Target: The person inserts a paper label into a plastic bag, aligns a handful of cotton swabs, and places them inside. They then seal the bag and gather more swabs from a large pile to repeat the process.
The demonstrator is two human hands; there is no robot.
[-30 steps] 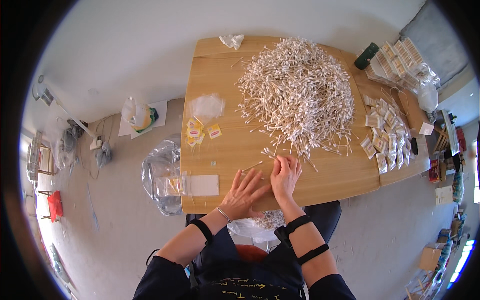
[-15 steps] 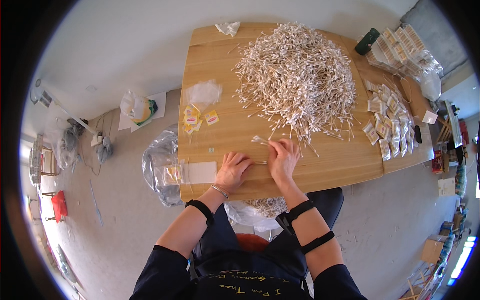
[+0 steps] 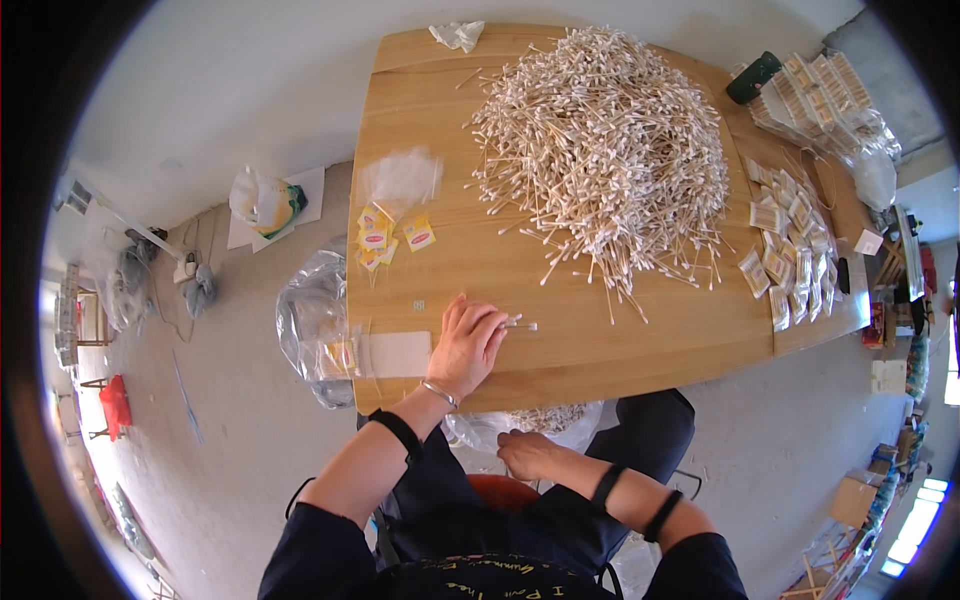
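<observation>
My left hand point(image 3: 466, 350) is over the near part of the table, its fingers curled round a few cotton swabs point(image 3: 520, 325) whose white tips stick out to the right. Below the table edge, my right hand point(image 3: 527, 455) is at my lap, beside a clear plastic bag point(image 3: 585, 428) with more swabs in it. Its fingers are drawn together; whatever they hold, if anything, is hidden. A large heap of cotton swabs point(image 3: 610, 150) covers the far middle of the table. Left of my left hand lies a white card point(image 3: 400, 355), with a small clear packet point(image 3: 338, 357) beside it.
Yellow labels point(image 3: 376, 238) and clear sleeves point(image 3: 402, 180) lie at the table's left. Filled swab packets point(image 3: 790, 250) are piled on the right, with stacked packs point(image 3: 825, 100) and a dark green cylinder point(image 3: 753, 78) behind. A clear bag point(image 3: 315, 320) hangs off the left edge.
My right hand has left the tabletop near the heap and come down to the bag at my lap. My left hand has turned, with the swab tips showing at its fingers.
</observation>
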